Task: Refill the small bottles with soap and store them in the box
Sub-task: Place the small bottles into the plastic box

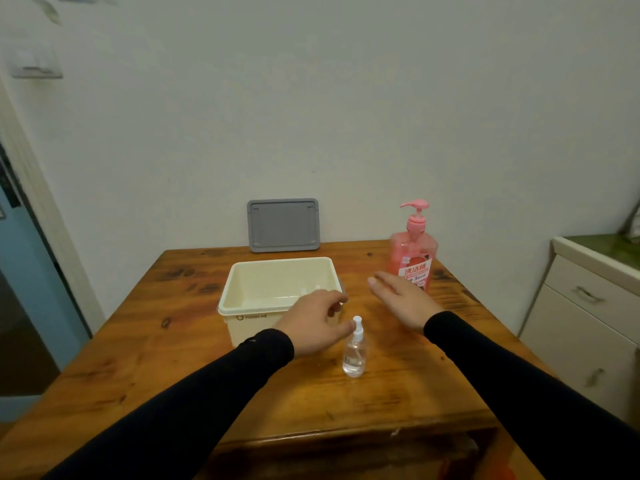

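Small bottle [354,351]: we see it upright on the worktop [173,358], just in front of the box [277,289].
Left hand [313,323]: our grip loosely curled beside the bottle's cap, holding nothing.
Right hand [403,299]: fingers straight, near the soap dispenser [414,251].

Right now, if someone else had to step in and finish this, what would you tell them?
Left hand: loosely curled, holding nothing, its fingers beside the small spray bottle.
Right hand: open and flat, above the table near the pink soap pump bottle.
The small bottle stands upright, capped, in front of the cream box; whether it has been refilled is unclear.
The grey lid leans against the wall.
Left: refill if needed, then store it. The box's contents are hard to make out.
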Demonstrator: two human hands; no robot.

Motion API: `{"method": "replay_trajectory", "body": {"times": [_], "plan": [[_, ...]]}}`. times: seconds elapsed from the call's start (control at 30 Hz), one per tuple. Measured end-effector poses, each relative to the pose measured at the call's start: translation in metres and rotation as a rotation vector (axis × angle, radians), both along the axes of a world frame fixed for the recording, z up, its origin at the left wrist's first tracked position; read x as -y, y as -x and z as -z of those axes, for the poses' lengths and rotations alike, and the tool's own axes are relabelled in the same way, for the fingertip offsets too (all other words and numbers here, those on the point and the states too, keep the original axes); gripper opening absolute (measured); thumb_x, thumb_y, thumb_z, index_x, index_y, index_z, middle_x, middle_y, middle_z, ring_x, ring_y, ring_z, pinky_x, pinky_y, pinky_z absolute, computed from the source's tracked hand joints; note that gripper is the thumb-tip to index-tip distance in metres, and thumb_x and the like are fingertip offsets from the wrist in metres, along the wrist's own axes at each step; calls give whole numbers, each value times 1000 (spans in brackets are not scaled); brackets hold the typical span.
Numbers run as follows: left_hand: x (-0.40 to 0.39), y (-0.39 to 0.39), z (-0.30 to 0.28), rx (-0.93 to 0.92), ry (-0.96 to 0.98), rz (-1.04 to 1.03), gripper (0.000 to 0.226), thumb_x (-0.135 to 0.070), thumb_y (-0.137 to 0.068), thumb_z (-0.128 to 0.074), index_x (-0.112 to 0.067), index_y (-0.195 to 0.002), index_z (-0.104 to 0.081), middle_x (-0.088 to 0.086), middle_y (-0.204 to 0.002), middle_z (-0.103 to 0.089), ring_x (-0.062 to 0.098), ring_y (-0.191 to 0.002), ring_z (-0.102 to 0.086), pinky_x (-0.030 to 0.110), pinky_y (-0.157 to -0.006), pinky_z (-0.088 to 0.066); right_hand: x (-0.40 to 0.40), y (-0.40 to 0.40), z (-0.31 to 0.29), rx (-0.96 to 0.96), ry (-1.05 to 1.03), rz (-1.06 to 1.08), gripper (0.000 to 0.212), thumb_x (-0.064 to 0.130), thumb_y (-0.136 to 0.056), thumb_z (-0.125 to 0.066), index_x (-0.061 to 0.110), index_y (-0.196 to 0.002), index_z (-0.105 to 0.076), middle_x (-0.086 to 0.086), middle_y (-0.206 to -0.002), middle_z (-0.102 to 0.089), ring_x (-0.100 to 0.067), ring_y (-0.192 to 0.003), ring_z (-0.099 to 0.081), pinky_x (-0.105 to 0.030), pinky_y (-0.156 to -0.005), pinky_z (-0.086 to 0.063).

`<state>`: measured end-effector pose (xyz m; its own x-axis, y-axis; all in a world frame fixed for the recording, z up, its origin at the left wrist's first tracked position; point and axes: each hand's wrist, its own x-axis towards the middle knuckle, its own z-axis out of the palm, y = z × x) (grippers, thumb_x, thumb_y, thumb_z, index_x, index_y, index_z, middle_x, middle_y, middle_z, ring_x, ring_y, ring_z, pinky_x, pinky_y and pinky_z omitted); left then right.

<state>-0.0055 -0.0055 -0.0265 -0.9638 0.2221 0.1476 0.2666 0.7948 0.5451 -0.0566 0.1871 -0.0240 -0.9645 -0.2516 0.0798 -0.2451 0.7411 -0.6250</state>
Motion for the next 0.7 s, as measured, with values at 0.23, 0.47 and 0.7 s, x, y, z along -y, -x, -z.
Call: {"method": "replay_trajectory", "body": {"times": [0.23,0.47,0.7], "plan": [[-22,-9,27,86,-90,13,45,-40,-75,-73,-23,-113,-57,-5,-104,-62,12,-93,-57,32,-85,-51,-6,-13,-1,-3,-33,17,64,60,-95,-29,23,-148,-32,-2,-153,-34,-19,-138,-32,-33,-110,-25],[-34,-11,43,113,-116,-62,24,-30,-83,-65,-16,-100,-54,1,-97,-62,18,-87,-58,33,-77,-48,-9,-18,-5,-17,-41,23,63,58,-96,-29,22,-147,-32,-2,-152,-35,-18,-136,-35,-32,-108,-27],[-36,-12,46,81,-124,-54,12,-30,-91,-56,-23,-97,-48,-1,-98,-61,16,-86,-56,27,-73,-43,-9,-17,-2,2,-41,19,63,58,-96,-30,23,-148,-31,-1,-153,-33,-18,-138,-32,-32,-109,-25]]}}
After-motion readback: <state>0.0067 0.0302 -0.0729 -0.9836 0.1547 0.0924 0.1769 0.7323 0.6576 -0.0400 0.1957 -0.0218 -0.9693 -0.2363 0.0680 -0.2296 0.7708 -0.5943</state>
